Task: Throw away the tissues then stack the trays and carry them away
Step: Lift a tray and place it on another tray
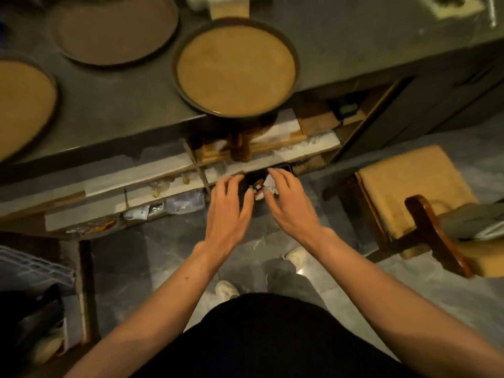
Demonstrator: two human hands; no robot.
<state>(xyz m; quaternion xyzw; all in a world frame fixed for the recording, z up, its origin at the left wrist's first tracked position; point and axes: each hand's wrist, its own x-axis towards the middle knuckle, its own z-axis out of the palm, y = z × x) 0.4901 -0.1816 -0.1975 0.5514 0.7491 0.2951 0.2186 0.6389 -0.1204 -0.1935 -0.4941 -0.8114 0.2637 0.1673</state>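
Your left hand [230, 203] and right hand [289, 203] hover over the bin [281, 169] below the table [122, 110]; fingers spread, seemingly releasing tissues [268, 184]; trays [236, 70] wait unstacked.

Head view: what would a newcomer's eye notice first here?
Two bare hands, the left hand and the right hand, reach down over a small dark bin holding white tissues on the floor. Above, three round brown trays lie apart on the grey counter, the nearest overhanging its edge.

Both arms extended; left grip [227, 203], right grip [289, 201] fingers spread.
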